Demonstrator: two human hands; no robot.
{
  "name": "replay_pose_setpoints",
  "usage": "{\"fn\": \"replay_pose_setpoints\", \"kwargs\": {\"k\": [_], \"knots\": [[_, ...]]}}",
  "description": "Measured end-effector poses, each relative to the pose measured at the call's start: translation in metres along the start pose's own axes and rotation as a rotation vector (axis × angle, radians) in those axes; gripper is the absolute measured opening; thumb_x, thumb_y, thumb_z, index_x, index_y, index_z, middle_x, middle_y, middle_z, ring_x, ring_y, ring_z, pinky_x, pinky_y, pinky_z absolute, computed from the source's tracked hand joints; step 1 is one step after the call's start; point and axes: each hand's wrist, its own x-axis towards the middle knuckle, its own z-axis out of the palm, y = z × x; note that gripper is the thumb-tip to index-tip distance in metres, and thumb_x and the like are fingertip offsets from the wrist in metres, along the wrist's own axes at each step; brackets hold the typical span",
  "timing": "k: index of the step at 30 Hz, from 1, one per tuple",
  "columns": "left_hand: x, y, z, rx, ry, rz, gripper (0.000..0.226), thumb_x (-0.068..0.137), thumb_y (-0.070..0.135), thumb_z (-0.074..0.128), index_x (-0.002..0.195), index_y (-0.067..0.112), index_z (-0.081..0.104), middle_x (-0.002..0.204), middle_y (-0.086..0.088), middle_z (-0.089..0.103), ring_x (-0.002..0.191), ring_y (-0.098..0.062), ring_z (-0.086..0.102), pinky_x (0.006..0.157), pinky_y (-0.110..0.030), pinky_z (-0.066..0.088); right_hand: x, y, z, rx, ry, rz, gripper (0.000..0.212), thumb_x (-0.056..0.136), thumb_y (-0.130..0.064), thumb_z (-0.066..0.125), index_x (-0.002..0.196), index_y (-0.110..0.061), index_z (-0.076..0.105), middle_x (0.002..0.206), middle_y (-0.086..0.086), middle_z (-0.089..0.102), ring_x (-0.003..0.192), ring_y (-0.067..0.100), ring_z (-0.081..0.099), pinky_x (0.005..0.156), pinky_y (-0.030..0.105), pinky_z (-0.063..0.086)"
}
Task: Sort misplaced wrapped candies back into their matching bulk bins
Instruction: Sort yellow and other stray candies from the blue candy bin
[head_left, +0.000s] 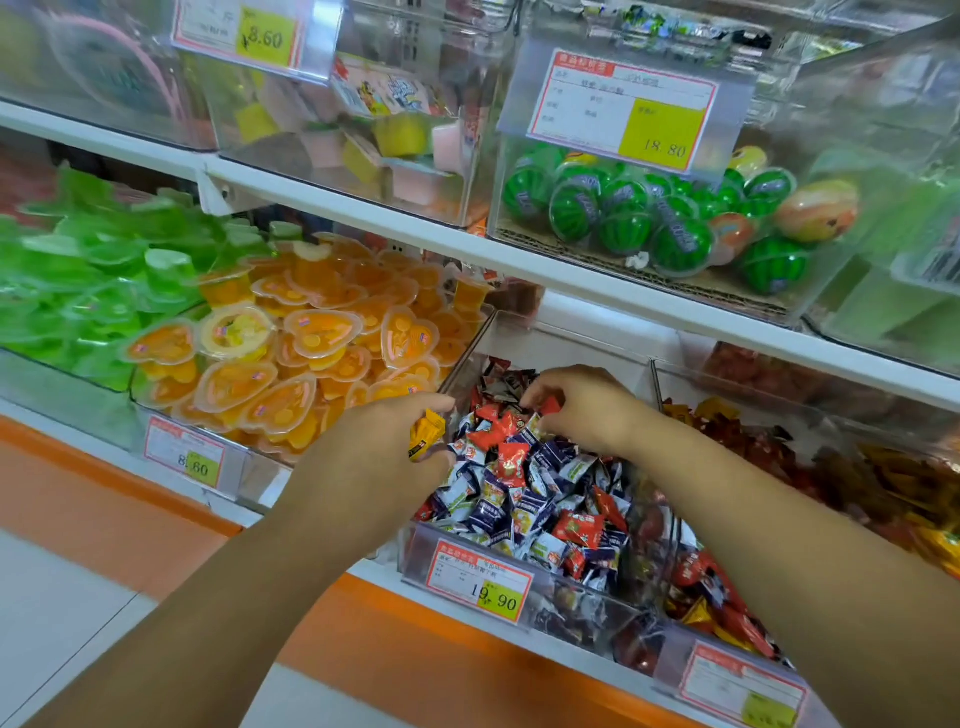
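The candy bin (413, 551) stands open on top, with the upper shelf (597, 291) overhanging its back.

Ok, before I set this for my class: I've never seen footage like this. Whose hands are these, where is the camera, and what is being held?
No machine here: a person works with bare hands, and the one picture comes from a camera worn on their head, looking down at a shop shelf. The left hand grips a yellow wrapped candy. The right hand curls its fingers into the blue-white and red wrapped candies filling the clear bin priced 19.90; whether it has caught one is unclear. Left of that bin lie orange heart-shaped jelly cups; right of it, red and yellow wrapped candies in another bin.
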Motion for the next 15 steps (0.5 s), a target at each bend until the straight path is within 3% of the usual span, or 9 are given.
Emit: {"fn": "replay_pose_setpoints", "kwargs": {"k": [3, 6, 8, 10, 13, 15], "knots": [[0.001, 0.000, 0.001, 0.026, -0.007, 0.006, 0.045, 0.090, 0.041, 0.061, 0.133, 0.044, 0.047, 0.058, 0.007, 0.053, 0.040, -0.008, 0.041, 0.043, -0.023, 0.032, 0.003, -0.009, 0.001, 0.056, -0.029, -0.106, 0.038, 0.096, -0.006, 0.050, 0.126, -0.027, 0.060, 0.125, -0.005, 0.057, 0.103, 0.013, 0.058, 0.070, 0.016, 0.041], [0.002, 0.003, 0.001, 0.049, -0.005, 0.001, 0.046, 0.091, 0.041, 0.060, 0.135, 0.043, 0.047, 0.055, 0.010, 0.043, 0.036, -0.008, 0.039, 0.039, -0.018, 0.023, 0.008, -0.021, 0.014, -0.038, -0.247, -0.084, 0.040, 0.105, -0.017, 0.033, 0.140, -0.027, 0.046, 0.142, 0.004, 0.048, 0.091, 0.020, 0.060, 0.072, 0.025, 0.046], [0.002, 0.005, 0.000, 0.043, -0.017, -0.002, 0.047, 0.092, 0.040, 0.060, 0.136, 0.042, 0.046, 0.058, 0.013, 0.036, 0.038, -0.001, 0.044, 0.037, -0.017, 0.023, 0.009, -0.022, 0.022, -0.081, -0.315, -0.088, 0.041, 0.105, -0.029, 0.030, 0.145, -0.022, 0.039, 0.147, 0.005, 0.041, 0.115, 0.022, 0.053, 0.092, 0.027, 0.040], [0.001, 0.006, -0.001, 0.043, -0.027, 0.009, 0.047, 0.092, 0.039, 0.059, 0.137, 0.040, 0.045, 0.061, 0.011, 0.043, 0.040, 0.006, 0.045, 0.036, -0.017, 0.026, 0.007, -0.021, 0.023, -0.054, -0.305, -0.092, 0.039, 0.104, -0.033, 0.036, 0.140, -0.021, 0.046, 0.143, 0.002, 0.045, 0.122, 0.021, 0.049, 0.097, 0.028, 0.037], [0.001, 0.006, 0.000, 0.041, -0.029, 0.016, 0.048, 0.093, 0.036, 0.060, 0.138, 0.039, 0.045, 0.072, 0.011, 0.053, 0.035, 0.000, 0.042, 0.033, -0.016, 0.026, 0.010, -0.015, 0.022, -0.046, -0.269, -0.047, 0.027, 0.097, -0.025, 0.056, 0.124, -0.022, 0.059, 0.129, -0.001, 0.053, 0.098, 0.012, 0.052, 0.077, 0.023, 0.039], [0.001, 0.006, 0.000, 0.041, -0.028, 0.012, 0.048, 0.093, 0.035, 0.060, 0.138, 0.038, 0.046, 0.077, 0.008, 0.059, 0.034, -0.001, 0.042, 0.032, -0.016, 0.026, 0.012, -0.010, 0.019, -0.021, -0.244, -0.017, 0.025, 0.090, -0.023, 0.067, 0.114, -0.021, 0.064, 0.119, -0.004, 0.054, 0.098, 0.009, 0.047, 0.073, 0.021, 0.036]]}}
